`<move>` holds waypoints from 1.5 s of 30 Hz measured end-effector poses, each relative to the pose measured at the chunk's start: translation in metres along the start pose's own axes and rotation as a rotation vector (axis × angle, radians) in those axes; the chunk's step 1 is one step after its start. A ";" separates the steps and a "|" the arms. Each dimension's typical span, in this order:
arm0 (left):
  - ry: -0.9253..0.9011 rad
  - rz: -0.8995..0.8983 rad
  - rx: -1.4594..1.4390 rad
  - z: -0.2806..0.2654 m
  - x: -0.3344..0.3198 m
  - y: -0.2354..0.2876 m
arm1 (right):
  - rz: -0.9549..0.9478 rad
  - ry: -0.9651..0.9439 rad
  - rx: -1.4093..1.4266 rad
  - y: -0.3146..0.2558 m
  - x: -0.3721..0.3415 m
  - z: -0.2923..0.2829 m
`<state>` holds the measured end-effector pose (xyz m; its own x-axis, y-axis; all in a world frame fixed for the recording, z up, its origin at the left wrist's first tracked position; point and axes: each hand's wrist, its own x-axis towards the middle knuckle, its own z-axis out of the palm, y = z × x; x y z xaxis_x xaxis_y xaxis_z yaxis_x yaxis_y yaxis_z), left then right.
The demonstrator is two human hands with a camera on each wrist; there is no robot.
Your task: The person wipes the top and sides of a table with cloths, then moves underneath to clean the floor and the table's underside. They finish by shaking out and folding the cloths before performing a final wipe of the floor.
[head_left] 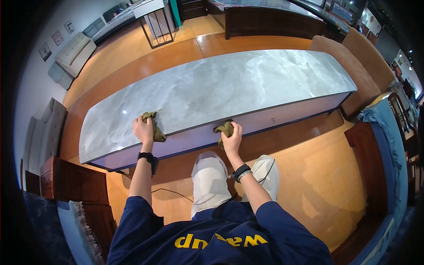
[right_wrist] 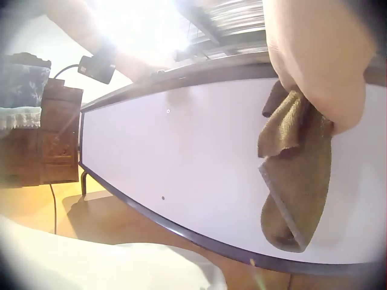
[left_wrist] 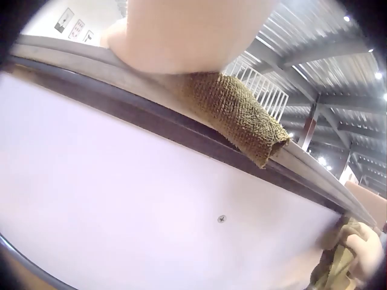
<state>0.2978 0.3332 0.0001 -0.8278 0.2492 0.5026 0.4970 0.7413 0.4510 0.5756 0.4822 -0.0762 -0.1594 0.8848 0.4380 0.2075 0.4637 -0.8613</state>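
The left hand (head_left: 143, 130) grips an olive-green, nubby terry cloth (left_wrist: 239, 115), its fingers largely hidden in the wrist view; the right hand (head_left: 232, 140) has its fingers closed round a second olive-green cloth (right_wrist: 305, 172), bunched at the top and hanging in loose folds. The left cloth lies over the near top edge of a long, low cabinet with a grey marbled top (head_left: 198, 90); the right one hangs before its smooth, pale lilac front panel (right_wrist: 187, 151), just below that edge. Whether it touches the panel I cannot tell.

Both cloths look light, soft and limp, with nothing to break; the looped pile should give good purchase, and a gathered handful near the middle seems the surest hold, since a loose corner would flop. The marbled top is glossy, so cloth probably slides easily there. A dark, narrow trim (right_wrist: 181, 232) borders the panel's foot, and a cross-head screw (left_wrist: 222, 219) dots its flat face.
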 end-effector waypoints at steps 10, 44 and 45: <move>0.006 -0.006 0.034 -0.006 -0.001 0.006 | 0.061 0.100 -0.123 0.050 0.041 -0.034; 0.038 0.006 -0.022 -0.002 0.000 0.002 | -0.089 0.293 -0.129 0.024 0.078 -0.080; 0.039 -0.011 -0.066 -0.002 -0.001 0.004 | -0.118 0.332 -0.103 0.012 0.089 -0.087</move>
<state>0.3005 0.3347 0.0028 -0.8231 0.2159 0.5253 0.5052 0.7007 0.5037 0.6480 0.5705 -0.0251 0.1307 0.7836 0.6073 0.3048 0.5512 -0.7767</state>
